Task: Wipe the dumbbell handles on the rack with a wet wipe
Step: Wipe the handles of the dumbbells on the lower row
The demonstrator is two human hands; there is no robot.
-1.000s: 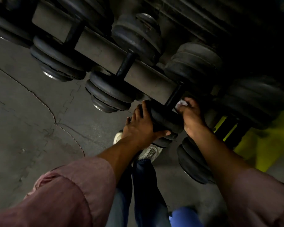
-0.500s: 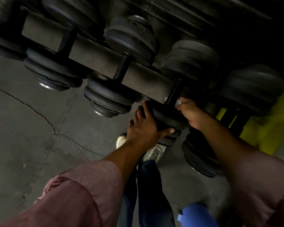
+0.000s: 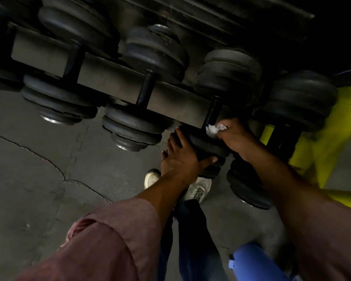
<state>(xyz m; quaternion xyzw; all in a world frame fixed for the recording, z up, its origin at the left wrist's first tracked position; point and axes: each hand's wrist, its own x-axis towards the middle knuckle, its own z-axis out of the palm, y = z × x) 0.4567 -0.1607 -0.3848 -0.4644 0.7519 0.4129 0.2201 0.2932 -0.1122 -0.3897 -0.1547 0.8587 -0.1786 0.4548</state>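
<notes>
Several black dumbbells lie across a grey rack rail (image 3: 114,82). My right hand (image 3: 234,136) grips a crumpled white wet wipe (image 3: 212,130) and holds it against the lower end of a dark dumbbell handle (image 3: 213,111). My left hand (image 3: 180,157) lies over that dumbbell's near weight head (image 3: 207,148), fingers spread across it and thumb hooked under its edge. Another handle (image 3: 145,90) shows bare to the left.
More dumbbell heads (image 3: 59,102) hang over the rail on the left and another stack (image 3: 300,104) sits right. A yellow frame post (image 3: 330,136) stands at far right. My white shoes (image 3: 197,189) stand on the grey rubber floor (image 3: 39,169). A blue object (image 3: 251,260) is low right.
The view shifted slightly. My right hand with the wipe moved a little along the handle's lower end, showing more of the wipe. My left hand stays on the weight head.
</notes>
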